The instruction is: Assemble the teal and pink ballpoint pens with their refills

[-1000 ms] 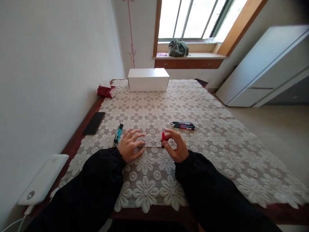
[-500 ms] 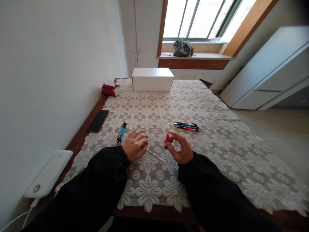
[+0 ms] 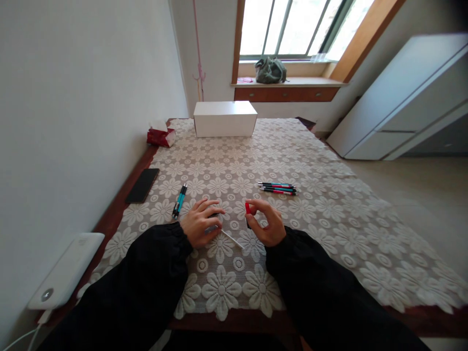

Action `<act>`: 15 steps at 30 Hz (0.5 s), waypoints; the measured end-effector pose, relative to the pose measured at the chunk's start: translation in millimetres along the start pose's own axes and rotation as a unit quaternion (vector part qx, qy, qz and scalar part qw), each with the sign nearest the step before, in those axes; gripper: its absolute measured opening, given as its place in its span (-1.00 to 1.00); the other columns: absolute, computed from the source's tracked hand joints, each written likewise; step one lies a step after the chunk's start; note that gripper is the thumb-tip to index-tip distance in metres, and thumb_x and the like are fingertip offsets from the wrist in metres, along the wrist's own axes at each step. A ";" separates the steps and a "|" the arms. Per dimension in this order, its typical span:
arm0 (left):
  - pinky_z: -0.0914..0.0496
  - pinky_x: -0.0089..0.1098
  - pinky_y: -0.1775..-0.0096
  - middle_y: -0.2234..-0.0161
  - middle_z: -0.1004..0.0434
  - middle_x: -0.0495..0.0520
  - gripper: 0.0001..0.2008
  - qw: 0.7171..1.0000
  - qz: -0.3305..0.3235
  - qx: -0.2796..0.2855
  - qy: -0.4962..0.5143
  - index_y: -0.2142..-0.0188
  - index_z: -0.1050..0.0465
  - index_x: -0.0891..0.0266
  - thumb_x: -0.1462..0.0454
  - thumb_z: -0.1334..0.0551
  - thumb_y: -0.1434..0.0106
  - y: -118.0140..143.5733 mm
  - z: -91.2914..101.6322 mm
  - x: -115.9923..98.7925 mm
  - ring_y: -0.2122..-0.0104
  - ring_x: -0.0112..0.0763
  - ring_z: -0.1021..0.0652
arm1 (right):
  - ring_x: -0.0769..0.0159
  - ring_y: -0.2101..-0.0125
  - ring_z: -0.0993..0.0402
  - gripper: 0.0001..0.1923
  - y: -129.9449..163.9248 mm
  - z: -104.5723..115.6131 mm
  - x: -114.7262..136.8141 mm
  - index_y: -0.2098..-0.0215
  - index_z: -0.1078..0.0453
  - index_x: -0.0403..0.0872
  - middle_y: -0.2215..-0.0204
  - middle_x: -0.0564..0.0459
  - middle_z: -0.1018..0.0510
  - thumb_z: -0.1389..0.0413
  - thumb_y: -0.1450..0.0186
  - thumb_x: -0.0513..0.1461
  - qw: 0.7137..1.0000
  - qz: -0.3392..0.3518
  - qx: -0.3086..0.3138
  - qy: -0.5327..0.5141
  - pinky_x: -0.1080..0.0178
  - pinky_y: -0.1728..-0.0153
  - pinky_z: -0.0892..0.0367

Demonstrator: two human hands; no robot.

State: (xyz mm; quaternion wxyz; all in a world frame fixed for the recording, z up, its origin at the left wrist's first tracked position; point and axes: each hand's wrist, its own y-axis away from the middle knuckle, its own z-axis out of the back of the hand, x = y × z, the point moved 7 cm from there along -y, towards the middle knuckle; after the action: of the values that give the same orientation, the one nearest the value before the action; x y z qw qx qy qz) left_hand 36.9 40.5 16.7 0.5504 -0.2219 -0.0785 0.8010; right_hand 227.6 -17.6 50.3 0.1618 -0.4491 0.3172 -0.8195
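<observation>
My left hand (image 3: 197,223) pinches one end of a thin white pen refill (image 3: 232,239), which slants down to the right over the lace tablecloth (image 3: 329,234). My right hand (image 3: 265,222) holds a short red pen barrel (image 3: 247,209) upright between thumb and fingers. The refill's free end lies just left of and below the right hand, apart from the barrel. Two teal pens (image 3: 179,200) lie to the left of my left hand. A small bundle of red and teal pens (image 3: 277,188) lies beyond my right hand.
A white box (image 3: 224,119) stands at the table's far end, with a red tissue pack (image 3: 159,136) to its left. A black phone (image 3: 142,185) lies on the bare wood at the left edge. A white device (image 3: 66,273) sits near left. White cabinets (image 3: 405,107) stand at right.
A second ago the refill ran level between both hands, its end at the red barrel. It has come free of the barrel and now slants down from my left hand.
</observation>
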 end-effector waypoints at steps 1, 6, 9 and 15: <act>-0.11 0.11 -0.36 -0.09 -0.57 0.04 -0.91 1.000 -0.003 0.004 -0.003 0.24 -0.58 0.07 0.22 -0.26 -0.33 0.0 -1.6 0.6 -0.28 -0.07 -0.36 | 0.27 0.41 -0.47 -0.54 0.7 -0.1 -1.4 -0.18 -0.32 0.07 0.41 0.12 -0.50 -0.14 -0.32 -0.29 1.000 -0.009 -0.003 -0.005 0.15 0.25 -0.45; -0.15 0.01 -0.36 0.03 -0.62 0.05 -0.87 1.000 0.001 0.005 -0.006 0.21 -0.53 0.11 0.29 -0.18 -0.38 -0.8 -6.3 3.9 -0.24 -0.17 -0.41 | 0.28 0.42 -0.46 -0.56 0.9 -1.7 -6.5 -0.17 -0.33 0.06 0.41 0.12 -0.51 -0.12 -0.33 -0.28 0.999 -0.033 0.005 -0.005 0.17 0.26 -0.44; -0.14 0.01 -0.37 0.02 -0.62 0.05 -0.87 1.000 0.008 -0.001 0.003 0.20 -0.53 0.11 0.30 -0.19 -0.35 -0.7 -3.0 2.4 -0.24 -0.15 -0.40 | 0.28 0.40 -0.46 -0.63 -1.2 -3.2 -6.7 -0.10 -0.39 0.05 0.40 0.10 -0.51 -0.10 -0.33 -0.29 0.999 -0.021 0.023 0.013 0.18 0.26 -0.44; -0.08 0.12 -0.37 -0.09 -0.58 0.00 -0.92 1.000 -0.003 -0.001 0.010 0.25 -0.58 0.06 0.25 -0.28 -0.31 0.1 2.8 -2.0 -0.28 -0.08 -0.36 | 0.28 0.40 -0.47 -0.64 -2.1 -5.2 -8.3 -0.10 -0.40 0.05 0.40 0.09 -0.52 -0.08 -0.34 -0.29 0.999 -0.015 0.033 0.022 0.19 0.28 -0.45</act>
State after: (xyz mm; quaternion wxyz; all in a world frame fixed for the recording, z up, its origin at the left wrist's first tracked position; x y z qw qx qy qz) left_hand 36.1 39.0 19.7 0.5537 -0.2305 -0.0743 0.7967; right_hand 227.8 -9.5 44.3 0.1572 -0.4306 0.2867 -0.8413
